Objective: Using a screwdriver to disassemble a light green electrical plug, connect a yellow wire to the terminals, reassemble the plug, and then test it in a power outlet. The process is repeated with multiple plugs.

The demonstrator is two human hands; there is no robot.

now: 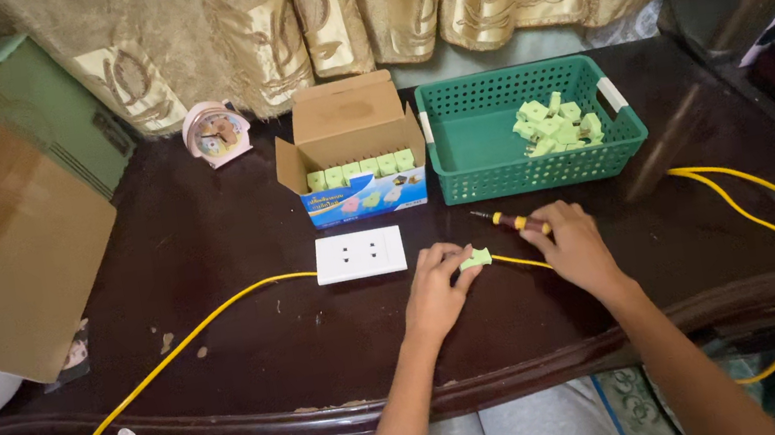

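**Pinching a green plug on a yellow cable**

Holding a small pale green plug (476, 258) between thumb and fingertips, the left hand (437, 293) rests on the dark wooden table (253, 337); the fingers are closed narrowly around the plug, which sits between the two hands. The right hand (574, 247) lies just beside it, closed around a screwdriver (512, 221) with a yellow and dark red handle, whose tip points away to the left above the plug; a yellow cable (220, 317) touches the plug and runs out past both hands, one stretch leftward to the table's front edge, the other looping off to the right. Just left of the left hand lies a white socket plate (359, 255); beyond it stands an open cardboard box (353, 152) with a row of green plugs inside; beyond the right hand sits a green plastic basket (478, 144) holding a loose heap of the same plugs (558, 123); a small pink clock (214, 133) stands well apart, far to the left.
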